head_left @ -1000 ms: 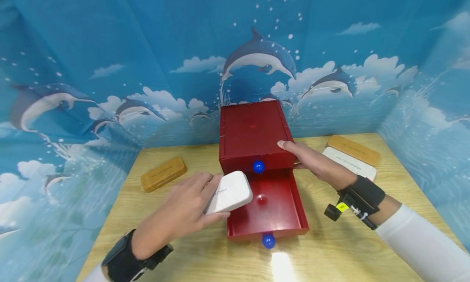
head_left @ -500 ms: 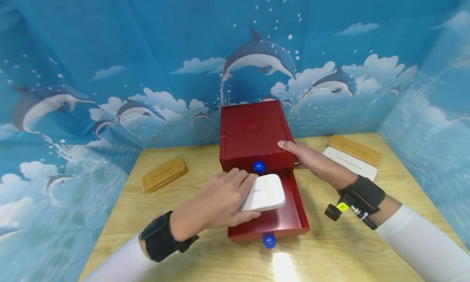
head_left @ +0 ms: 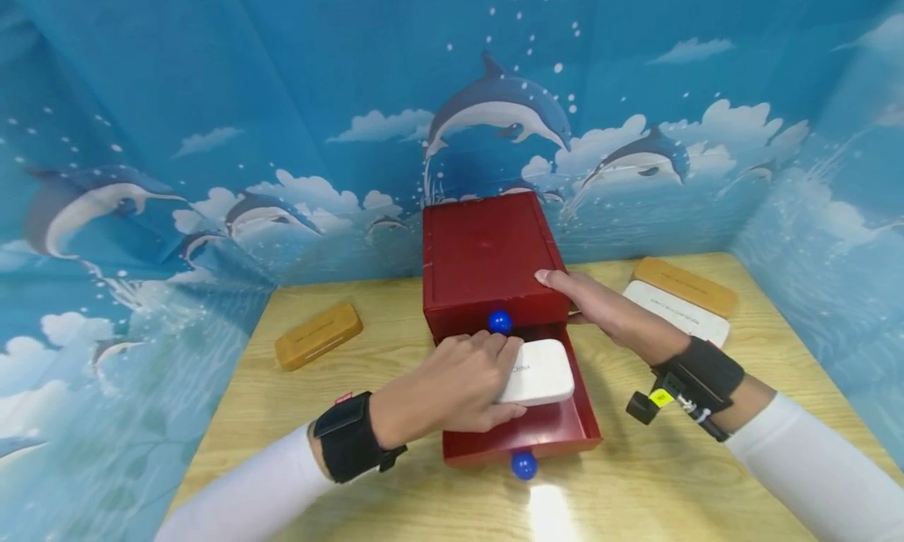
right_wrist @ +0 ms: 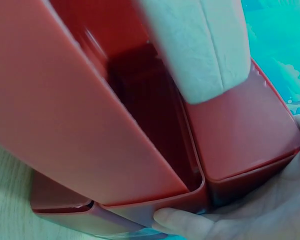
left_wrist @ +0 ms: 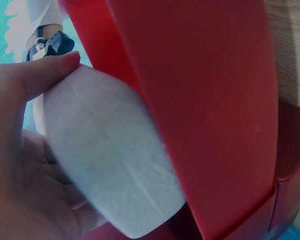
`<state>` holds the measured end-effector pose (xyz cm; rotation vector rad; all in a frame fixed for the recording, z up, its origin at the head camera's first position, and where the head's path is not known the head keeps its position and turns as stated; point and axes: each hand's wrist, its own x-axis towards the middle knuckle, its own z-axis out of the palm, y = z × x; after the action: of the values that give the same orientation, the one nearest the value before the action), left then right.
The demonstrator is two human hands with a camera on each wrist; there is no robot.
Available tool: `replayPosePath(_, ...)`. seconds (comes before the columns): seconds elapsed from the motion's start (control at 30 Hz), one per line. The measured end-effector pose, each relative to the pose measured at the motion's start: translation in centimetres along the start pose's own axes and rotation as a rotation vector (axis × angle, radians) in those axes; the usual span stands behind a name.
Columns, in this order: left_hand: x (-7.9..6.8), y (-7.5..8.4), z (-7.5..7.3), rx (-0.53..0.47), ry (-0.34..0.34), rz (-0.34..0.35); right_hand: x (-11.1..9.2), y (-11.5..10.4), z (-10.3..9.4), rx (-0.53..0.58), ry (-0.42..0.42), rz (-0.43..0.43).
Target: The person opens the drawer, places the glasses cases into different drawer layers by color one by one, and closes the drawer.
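Note:
My left hand grips a white oblong glasses case with rounded corners, its thumb on the near side and fingers on the far side. The case is above the pulled-out lower drawer of a small red drawer cabinet. In the left wrist view the white case is tilted beside the drawer wall. My right hand holds the cabinet's right side, thumb on top and fingers down the side. The upper drawer is closed. Blue ball knobs are on both drawers.
On the wooden table, an orange-brown case lies at left. Another orange-brown case and a white case lie side by side at right. A blue dolphin-print curtain rises behind the table and along its sides.
My left hand has carried the white glasses case rightward from the cabinet's left front to above the open lower drawer. The right hand has stayed on the cabinet.

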<state>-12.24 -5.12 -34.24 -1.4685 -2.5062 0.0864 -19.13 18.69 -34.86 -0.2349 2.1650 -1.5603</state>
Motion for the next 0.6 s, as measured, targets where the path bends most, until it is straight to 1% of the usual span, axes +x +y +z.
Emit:
replayPosePath(0.13,0.5,0.3,0.5,-0.006,-0.033,-0.019,-0.1,-0.1,0.0,-0.001,0.004,-0.004)
replayPosePath(0.27,0.9,0.6,1.6,-0.006,-0.074,-0.043,0.0,-0.1,0.0,-0.006,0.0,-0.004)
replayPosePath(0.37,1.2,0.7,2.5,0.018,-0.077,-0.051,0.0,-0.1,0.0,-0.007,-0.003,-0.006)
replayPosePath(0.5,1.6,0.5,3.4,0.063,-0.06,-0.053,0.0,-0.1,0.0,0.0,-0.004,-0.014)
replayPosePath(0.6,2.0,0.3,3.9,0.073,-0.076,-0.059,-0.1,-0.1,0.0,0.002,-0.005,-0.017)
